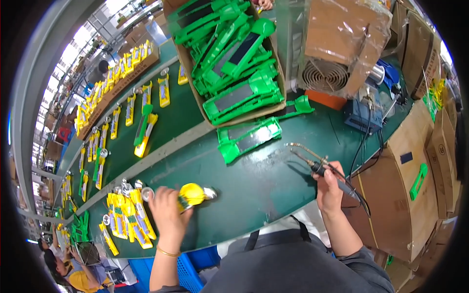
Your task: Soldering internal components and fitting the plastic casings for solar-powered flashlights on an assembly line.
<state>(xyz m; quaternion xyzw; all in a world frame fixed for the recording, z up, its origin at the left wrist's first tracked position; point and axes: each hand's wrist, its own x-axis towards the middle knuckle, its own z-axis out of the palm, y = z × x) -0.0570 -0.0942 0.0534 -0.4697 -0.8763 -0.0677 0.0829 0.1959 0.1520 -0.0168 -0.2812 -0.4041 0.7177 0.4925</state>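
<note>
1. Gripping a yellow torch part (191, 195), my left hand (168, 215) closes around it at seven o'clock on the green table (259, 180).
2. My right hand (330, 188) clasps a soldering iron (320, 163) at four o'clock.
3. The cardboard box (195, 88) at twelve o'clock holds green housings (234, 53).

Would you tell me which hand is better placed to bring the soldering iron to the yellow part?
Right: the right hand already holds the soldering iron, tip raised over the table, while the left hand grips the yellow part.
</note>
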